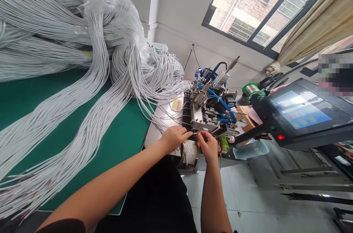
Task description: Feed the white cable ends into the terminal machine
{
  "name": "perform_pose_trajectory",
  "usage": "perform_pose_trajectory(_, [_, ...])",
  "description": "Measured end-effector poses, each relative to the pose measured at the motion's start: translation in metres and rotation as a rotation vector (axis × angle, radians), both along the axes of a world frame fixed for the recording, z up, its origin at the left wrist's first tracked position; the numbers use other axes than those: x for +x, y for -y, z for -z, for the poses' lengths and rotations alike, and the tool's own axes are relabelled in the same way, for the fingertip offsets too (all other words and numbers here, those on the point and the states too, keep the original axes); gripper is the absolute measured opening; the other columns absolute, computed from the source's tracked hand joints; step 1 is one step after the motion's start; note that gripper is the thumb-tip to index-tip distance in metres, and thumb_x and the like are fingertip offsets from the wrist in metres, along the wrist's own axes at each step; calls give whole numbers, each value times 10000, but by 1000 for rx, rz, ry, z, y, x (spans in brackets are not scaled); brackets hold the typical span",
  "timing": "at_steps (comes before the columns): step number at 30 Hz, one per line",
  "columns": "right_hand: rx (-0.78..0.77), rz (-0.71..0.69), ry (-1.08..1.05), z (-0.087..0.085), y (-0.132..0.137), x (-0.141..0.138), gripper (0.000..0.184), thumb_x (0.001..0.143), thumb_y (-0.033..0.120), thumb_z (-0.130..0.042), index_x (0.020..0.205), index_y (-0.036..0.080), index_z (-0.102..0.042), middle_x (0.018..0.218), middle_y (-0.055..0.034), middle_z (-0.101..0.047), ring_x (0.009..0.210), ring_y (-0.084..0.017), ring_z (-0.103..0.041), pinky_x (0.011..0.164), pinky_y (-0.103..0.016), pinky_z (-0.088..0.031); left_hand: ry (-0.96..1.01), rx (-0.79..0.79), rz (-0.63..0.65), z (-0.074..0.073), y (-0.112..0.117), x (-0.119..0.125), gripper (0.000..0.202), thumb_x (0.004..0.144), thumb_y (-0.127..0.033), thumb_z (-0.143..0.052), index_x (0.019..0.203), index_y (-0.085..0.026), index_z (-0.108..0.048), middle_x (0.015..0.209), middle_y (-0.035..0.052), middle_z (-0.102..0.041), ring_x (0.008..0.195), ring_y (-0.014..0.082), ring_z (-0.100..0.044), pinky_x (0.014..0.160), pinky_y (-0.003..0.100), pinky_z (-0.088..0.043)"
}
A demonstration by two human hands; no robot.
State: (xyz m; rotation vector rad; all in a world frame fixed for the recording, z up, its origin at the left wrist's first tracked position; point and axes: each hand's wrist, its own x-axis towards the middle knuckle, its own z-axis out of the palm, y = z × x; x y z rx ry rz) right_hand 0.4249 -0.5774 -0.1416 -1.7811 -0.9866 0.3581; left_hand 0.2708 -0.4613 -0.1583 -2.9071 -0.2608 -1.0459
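Observation:
My left hand (174,139) pinches a white cable (194,133) near its end, just in front of the machine. Close by on the right, my right hand (207,144) has thumb and fingers pressed together at the tip of the same cable. Above both hands stands the metal machine (200,115) with clamps, cylinders and blue air hoses (227,106). Several white cables run from the big bundle (162,75) across the metal plate (162,115) to the machine's left side. The fine wire ends at my fingertips are too small to make out.
Long bundles of white cable (107,122) lie over the green table (121,152) on the left. A control screen (300,108) juts in at the right, beside a solder wire spool (252,89). A clear bottle (251,150) lies below the screen's arm.

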Motion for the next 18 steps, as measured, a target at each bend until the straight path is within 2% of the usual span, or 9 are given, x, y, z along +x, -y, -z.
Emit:
perform_pose_trajectory(4, [-75, 7, 213, 3, 3, 1, 313, 814, 457, -543, 788, 157, -627, 650, -28, -618, 577, -142, -511, 567, -247, -409, -21, 10, -2, 1, -1, 3, 239, 926, -180, -455, 1078, -242, -629, 773, 24, -571, 702, 158, -530, 628, 277, -415])
perform_pose_trajectory(9, [-66, 7, 240, 9, 4, 6, 337, 831, 471, -497, 730, 166, -600, 609, 2, -551, 575, -131, -464, 567, -235, -369, -91, 2, 15, -2, -1, 4, 251, 936, -189, -451, 1105, -259, -622, 808, 34, -558, 753, 156, -520, 678, 285, -406])
perform_pose_trajectory(14, [-75, -89, 45, 18, -1, 14, 313, 779, 460, -553, 651, 174, -546, 574, 32, -472, 558, -112, -400, 547, -227, -319, -144, -27, -29, -6, -1, 3, 239, 913, -186, -500, 1098, -263, -631, 856, 45, -563, 809, 180, -523, 733, 316, -391])
perform_pose_trajectory(18, [-11, -101, -281, 26, -7, 13, 324, 724, 470, -584, 600, 188, -483, 523, 56, -377, 513, -95, -318, 497, -219, -274, -195, -22, -40, -8, 0, 4, 308, 905, -169, -508, 1165, -308, -597, 871, 40, -564, 849, 188, -524, 783, 330, -363])
